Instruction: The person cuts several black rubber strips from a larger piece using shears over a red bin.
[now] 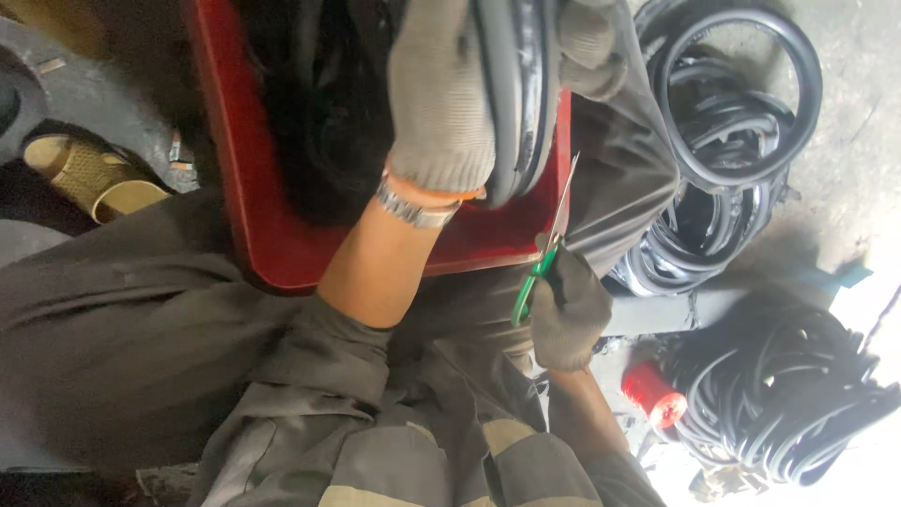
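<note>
Rubber rings (521, 94) in L hand (441, 103), scissors (544, 249) in R hand (568, 314)

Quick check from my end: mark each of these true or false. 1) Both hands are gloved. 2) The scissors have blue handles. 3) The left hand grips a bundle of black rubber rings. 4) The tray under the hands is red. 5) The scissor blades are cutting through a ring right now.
1) True: the left hand and the right hand both wear grey gloves.
2) False: the scissors have green handles.
3) True: the left hand grips a bundle of black rubber rings.
4) True: the tray is red.
5) False: the blades point up beside the bundle, and nothing shows between them.
</note>
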